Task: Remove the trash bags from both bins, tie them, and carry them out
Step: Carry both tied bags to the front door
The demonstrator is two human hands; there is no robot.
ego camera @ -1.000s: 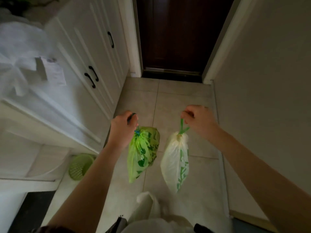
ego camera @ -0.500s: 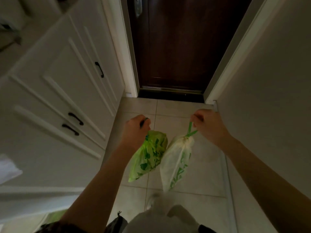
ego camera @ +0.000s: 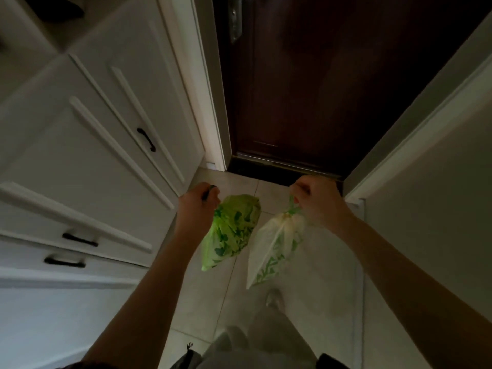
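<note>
Two bags: both tied, hanging above the tiled floor (ego camera: 314,262)
Left hand (ego camera: 195,206): fist closed on green bag (ego camera: 231,230)
Right hand (ego camera: 316,199): pinching drawstring of white bag (ego camera: 274,249)
Ahead: dark door (ego camera: 332,81), shut
Left side: white cabinet (ego camera: 87,145)

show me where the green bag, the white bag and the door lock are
green bag (ego camera: 233,230): head view, middle of its bulging side.
white bag (ego camera: 274,249): head view, middle of its pale body.
door lock (ego camera: 235,22): head view, metal plate on the door's left edge.
</note>
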